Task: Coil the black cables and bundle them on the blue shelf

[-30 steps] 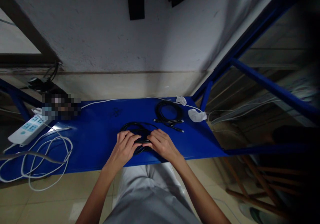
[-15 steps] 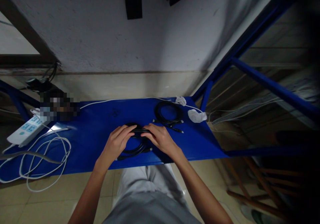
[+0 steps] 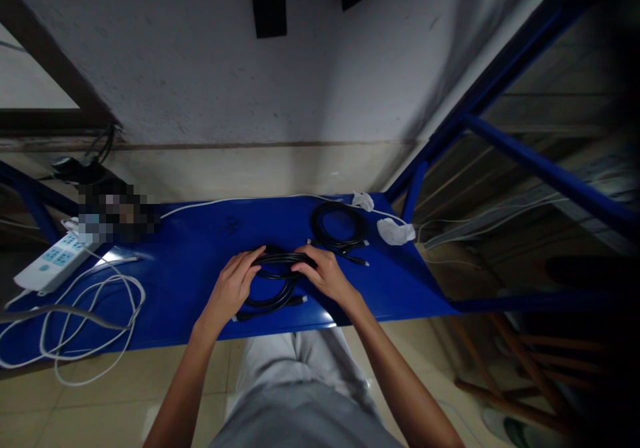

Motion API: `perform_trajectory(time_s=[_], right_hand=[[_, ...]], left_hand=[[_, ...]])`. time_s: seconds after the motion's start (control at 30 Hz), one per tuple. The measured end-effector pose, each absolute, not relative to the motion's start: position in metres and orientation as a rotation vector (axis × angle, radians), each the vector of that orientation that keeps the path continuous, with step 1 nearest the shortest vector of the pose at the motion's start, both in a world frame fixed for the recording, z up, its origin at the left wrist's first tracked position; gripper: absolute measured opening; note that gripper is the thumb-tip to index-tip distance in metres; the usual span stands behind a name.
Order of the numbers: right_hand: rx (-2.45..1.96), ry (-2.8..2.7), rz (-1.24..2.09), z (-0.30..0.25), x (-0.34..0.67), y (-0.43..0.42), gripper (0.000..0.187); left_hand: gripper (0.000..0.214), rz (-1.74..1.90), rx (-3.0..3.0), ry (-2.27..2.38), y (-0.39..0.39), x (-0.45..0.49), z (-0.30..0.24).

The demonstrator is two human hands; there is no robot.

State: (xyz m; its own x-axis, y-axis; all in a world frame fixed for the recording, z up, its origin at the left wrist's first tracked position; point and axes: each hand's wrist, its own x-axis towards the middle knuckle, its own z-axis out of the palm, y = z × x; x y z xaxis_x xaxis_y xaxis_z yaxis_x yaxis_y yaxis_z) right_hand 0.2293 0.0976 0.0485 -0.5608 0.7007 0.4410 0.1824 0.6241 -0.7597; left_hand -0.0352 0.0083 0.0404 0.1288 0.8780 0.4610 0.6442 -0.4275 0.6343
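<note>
A coiled black cable point(image 3: 275, 283) lies on the blue table point(image 3: 200, 261) in front of me. My left hand point(image 3: 231, 288) grips the coil's far left side with curled fingers. My right hand point(image 3: 325, 276) grips the coil's far right side, fingers wrapped over it. The near loop and a plug end trail toward the table's front edge. A second coiled black cable point(image 3: 339, 229) lies apart, just behind my right hand.
A white power strip point(image 3: 50, 261) and loose white cable loops point(image 3: 85, 315) sit at the table's left end. Two crumpled white wads point(image 3: 395, 231) lie at the right corner. Blue shelf frames point(image 3: 525, 161) stand to the right, a wall behind.
Both hands have moved from the coil's near side to its far side and spread slightly apart, stretching the upper loops sideways. The coil's near part now shows uncovered.
</note>
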Motion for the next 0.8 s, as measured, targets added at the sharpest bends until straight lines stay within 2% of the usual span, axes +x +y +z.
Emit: perform_trajectory(time_s=[0.13,0.23,0.37,0.53,0.73,0.8], right_hand=[[-0.656,-2.075,0.739,0.046,0.224,0.096,0.032],[-0.53,-2.108,0.591,0.05,0.221,0.091,0.027],[-0.345,-2.297,0.239,0.06,0.225,0.083,0.018],[-0.274,-2.544,-0.137,0.066,0.233,0.083,0.02],[-0.272,-2.602,-0.109,0.052,0.234,0.089,0.009],[-0.312,-2.649,-0.055,0.047,0.232,0.086,0.013]], left_hand=[[0.038,1.208,1.902,1.428,0.004,-0.036,0.054],[0.032,1.112,1.81,1.339,-0.002,-0.048,0.074],[0.024,0.979,2.033,1.263,-0.012,-0.068,0.1],[0.047,0.79,2.447,1.228,-0.031,-0.068,0.108],[0.056,0.65,2.793,1.304,-0.056,-0.055,0.073],[0.057,0.638,2.835,1.344,-0.059,-0.058,0.058]])
